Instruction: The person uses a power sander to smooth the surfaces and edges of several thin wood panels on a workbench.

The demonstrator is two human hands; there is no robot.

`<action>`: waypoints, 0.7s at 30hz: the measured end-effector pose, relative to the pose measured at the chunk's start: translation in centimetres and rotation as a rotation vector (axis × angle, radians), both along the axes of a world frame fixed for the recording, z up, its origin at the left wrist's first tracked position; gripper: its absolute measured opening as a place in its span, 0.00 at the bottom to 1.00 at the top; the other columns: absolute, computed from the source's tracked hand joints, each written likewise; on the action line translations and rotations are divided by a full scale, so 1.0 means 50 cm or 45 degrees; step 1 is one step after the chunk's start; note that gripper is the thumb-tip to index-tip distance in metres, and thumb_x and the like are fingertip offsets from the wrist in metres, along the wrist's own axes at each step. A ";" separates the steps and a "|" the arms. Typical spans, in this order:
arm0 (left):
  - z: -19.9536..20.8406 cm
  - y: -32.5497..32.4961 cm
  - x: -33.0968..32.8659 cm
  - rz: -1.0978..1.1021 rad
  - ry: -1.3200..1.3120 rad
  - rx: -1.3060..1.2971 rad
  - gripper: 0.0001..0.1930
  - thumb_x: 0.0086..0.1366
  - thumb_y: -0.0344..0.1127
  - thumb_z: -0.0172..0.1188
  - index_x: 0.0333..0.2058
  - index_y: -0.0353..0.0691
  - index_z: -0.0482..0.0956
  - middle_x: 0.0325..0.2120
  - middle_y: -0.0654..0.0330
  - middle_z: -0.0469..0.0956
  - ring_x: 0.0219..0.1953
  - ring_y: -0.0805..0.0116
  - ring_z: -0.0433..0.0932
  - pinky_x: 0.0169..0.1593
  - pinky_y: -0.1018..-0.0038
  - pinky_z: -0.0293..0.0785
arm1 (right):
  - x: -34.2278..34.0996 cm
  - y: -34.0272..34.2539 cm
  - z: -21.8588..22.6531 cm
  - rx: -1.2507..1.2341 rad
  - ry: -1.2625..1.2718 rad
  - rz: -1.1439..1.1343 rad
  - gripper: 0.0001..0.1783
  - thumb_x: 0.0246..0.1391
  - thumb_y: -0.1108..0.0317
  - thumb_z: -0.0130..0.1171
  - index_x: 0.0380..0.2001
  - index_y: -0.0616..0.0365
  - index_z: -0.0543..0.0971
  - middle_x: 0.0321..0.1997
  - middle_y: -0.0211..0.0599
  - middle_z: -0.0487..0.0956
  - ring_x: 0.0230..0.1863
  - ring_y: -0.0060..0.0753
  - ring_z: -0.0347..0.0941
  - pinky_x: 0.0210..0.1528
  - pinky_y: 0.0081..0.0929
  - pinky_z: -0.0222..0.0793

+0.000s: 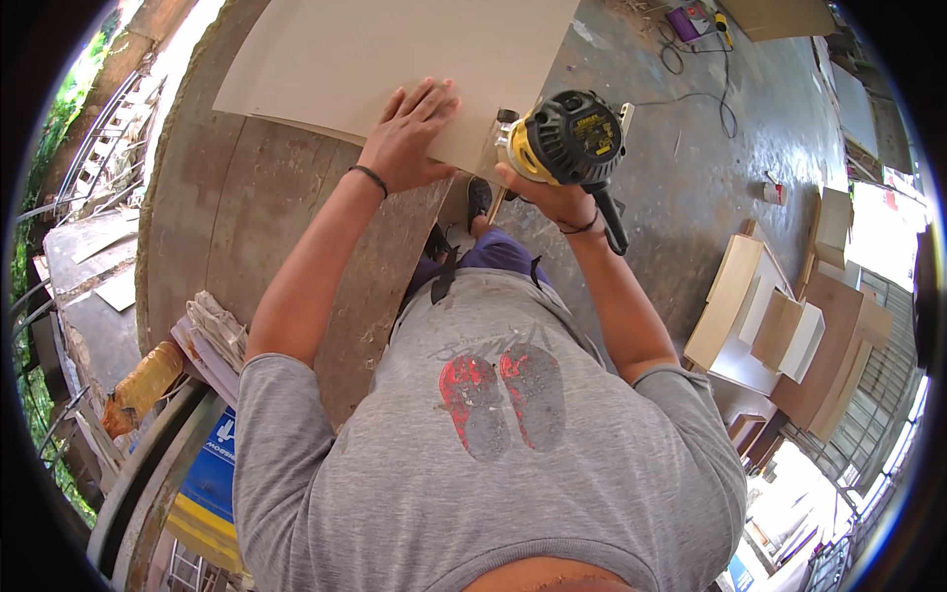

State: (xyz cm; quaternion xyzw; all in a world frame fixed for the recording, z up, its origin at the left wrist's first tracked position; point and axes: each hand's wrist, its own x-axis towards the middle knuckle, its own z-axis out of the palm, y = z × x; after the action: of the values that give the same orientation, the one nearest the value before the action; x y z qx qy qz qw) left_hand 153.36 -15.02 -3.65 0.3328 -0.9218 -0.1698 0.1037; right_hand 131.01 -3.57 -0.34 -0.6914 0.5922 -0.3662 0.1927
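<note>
Nearest chest: right hand, grip wrapped tight around yellow-black trim router at panel's right edge. Beyond: left hand, fingers spread flat, pressing pale laminate panel onto round wooden table. Farther right: board stacks on floor.

Light wooden box parts are stacked on the concrete floor at the right. Black cables are strewn farther off, and folded papers are piled at the left.
</note>
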 end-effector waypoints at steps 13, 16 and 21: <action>0.007 -0.002 -0.001 -0.010 -0.041 -0.037 0.45 0.49 0.54 0.68 0.64 0.44 0.63 0.70 0.59 0.51 0.72 0.61 0.45 0.72 0.57 0.42 | 0.008 0.008 -0.001 -0.007 -0.064 0.004 0.24 0.43 0.67 0.73 0.44 0.60 0.77 0.40 0.33 0.79 0.41 0.27 0.76 0.46 0.28 0.74; -0.003 -0.004 -0.002 -0.009 -0.037 -0.022 0.45 0.49 0.54 0.68 0.64 0.44 0.63 0.70 0.59 0.51 0.73 0.61 0.45 0.72 0.57 0.42 | 0.013 0.003 0.010 0.020 -0.090 -0.016 0.23 0.44 0.67 0.72 0.43 0.60 0.77 0.39 0.32 0.79 0.40 0.26 0.76 0.46 0.27 0.74; 0.003 -0.002 -0.002 -0.008 -0.039 -0.018 0.45 0.50 0.55 0.67 0.65 0.44 0.63 0.70 0.59 0.51 0.73 0.62 0.45 0.72 0.57 0.41 | 0.011 0.006 -0.018 0.006 -0.160 -0.095 0.21 0.36 0.57 0.75 0.37 0.50 0.84 0.36 0.33 0.84 0.37 0.32 0.81 0.41 0.30 0.77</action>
State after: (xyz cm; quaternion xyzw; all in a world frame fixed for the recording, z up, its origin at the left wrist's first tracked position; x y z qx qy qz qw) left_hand 153.29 -15.13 -3.50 0.3316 -0.9255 -0.1585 0.0914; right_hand 131.54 -3.26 -1.23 -0.6439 0.6052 -0.4146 0.2172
